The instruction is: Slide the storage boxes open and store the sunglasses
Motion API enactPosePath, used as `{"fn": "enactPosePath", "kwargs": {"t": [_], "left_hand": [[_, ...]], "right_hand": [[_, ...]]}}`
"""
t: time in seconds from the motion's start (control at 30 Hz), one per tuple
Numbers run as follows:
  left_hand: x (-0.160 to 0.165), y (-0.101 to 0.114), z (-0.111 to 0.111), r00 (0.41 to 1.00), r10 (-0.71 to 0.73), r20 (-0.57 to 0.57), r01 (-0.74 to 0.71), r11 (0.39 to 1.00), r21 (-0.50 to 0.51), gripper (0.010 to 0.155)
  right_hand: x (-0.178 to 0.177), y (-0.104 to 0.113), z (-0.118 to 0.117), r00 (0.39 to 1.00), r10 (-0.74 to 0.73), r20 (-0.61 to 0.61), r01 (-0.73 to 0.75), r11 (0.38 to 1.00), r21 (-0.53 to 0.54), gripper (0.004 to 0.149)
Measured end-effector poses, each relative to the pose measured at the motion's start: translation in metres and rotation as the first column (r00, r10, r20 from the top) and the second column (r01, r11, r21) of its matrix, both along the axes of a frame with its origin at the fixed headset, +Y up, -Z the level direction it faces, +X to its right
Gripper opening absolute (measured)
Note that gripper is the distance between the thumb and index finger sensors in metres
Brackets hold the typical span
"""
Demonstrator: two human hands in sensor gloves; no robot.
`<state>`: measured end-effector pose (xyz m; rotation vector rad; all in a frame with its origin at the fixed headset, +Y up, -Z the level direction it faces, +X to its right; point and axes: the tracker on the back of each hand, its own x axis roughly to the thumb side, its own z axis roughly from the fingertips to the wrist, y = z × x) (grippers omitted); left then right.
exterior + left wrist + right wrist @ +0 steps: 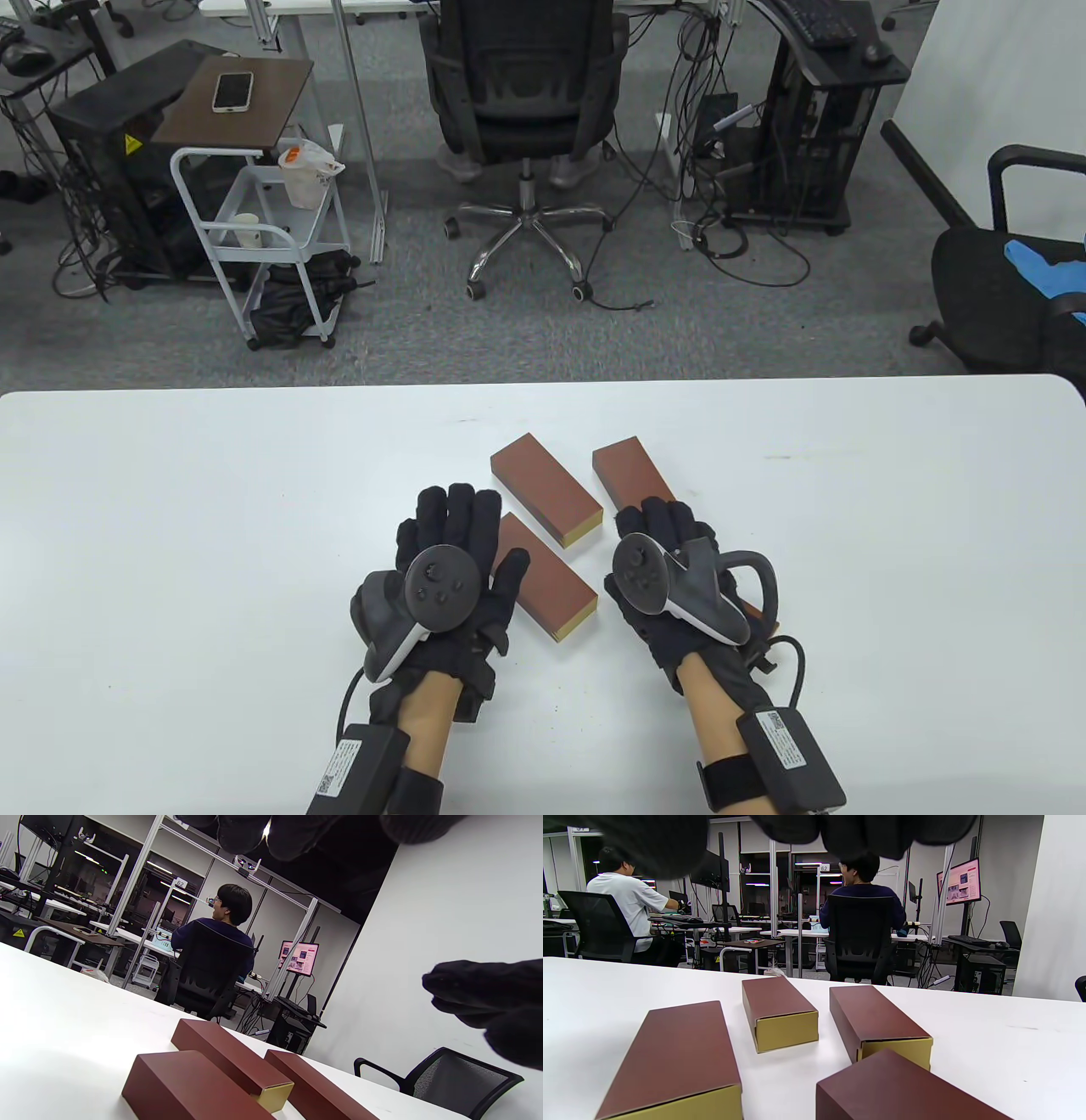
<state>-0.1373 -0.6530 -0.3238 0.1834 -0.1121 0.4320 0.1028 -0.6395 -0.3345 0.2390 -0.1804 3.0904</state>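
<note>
Several brown sliding storage boxes with gold inner ends lie closed on the white table (pixel 212 509). In the table view I see a far middle box (pixel 543 499), a near box (pixel 551 590) and a far right box (pixel 629 475). My left hand (pixel 484 543) hovers palm down with fingers spread over the near box's left end. My right hand (pixel 649 543) hovers palm down over the far right box's near end. The right wrist view shows one more box (pixel 899 1090) directly below that hand. Both hands are empty. No sunglasses are in view.
The table's far edge (pixel 543 382) runs just beyond the boxes. Behind it stand an office chair (pixel 526 93), a white cart (pixel 254 229) and another black chair (pixel 1010 289) at the right. Bare table (pixel 891 526) lies on both sides of the boxes.
</note>
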Motion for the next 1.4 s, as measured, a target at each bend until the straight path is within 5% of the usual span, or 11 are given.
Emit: {"fn": "enactPosePath", "kwargs": {"t": [1.4], "left_hand": [[-0.003, -0.012, -0.003, 0.999, 0.024, -0.024, -0.025, 0.999, -0.036, 0.072]], "right_hand": [[0.006, -0.015, -0.006, 1.000, -0.020, 0.006, 0.020, 0.998, -0.052, 0.072]]}}
